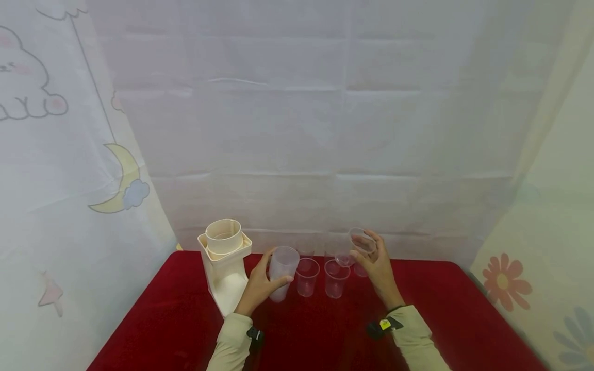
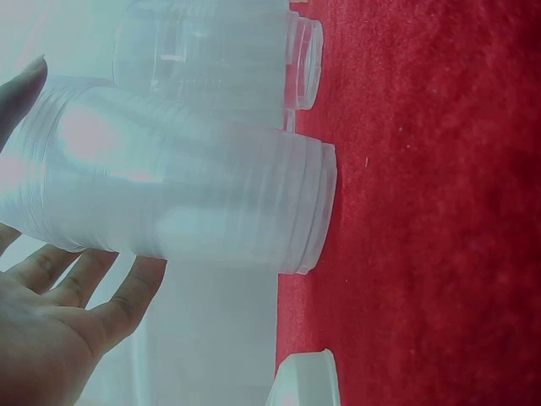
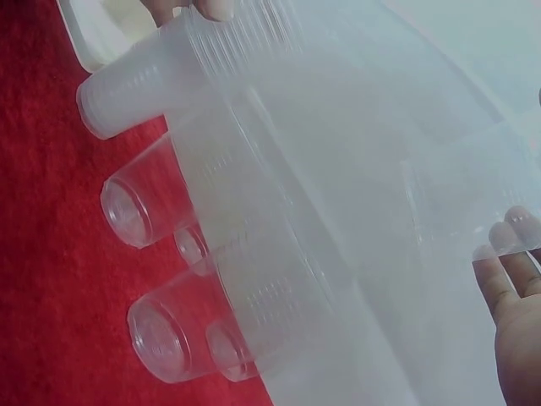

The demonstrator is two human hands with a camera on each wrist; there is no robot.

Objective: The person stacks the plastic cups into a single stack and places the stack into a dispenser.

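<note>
My left hand (image 1: pixel 261 286) grips a stack of clear plastic cups (image 1: pixel 281 273), thumb on one side and fingers on the other. In the left wrist view, the nested stack (image 2: pixel 186 182) tilts close over the red cloth. Raised on the right, my right hand (image 1: pixel 379 268) holds a single clear plastic cup (image 1: pixel 351 252) between thumb and fingers. Its fingertips (image 3: pixel 488 254) show through the cup wall in the right wrist view. Between the hands, two clear cups, a left one (image 1: pixel 307 281) and a right one (image 1: pixel 336 283), stand upright on the table with more cups behind them.
A cream plastic holder (image 1: pixel 227 281) with a round ring on top stands left of my left hand. The red cloth (image 1: pixel 315 335) covers the table. A white sheet (image 1: pixel 297 129) hangs behind it, and printed sheets hang on both sides.
</note>
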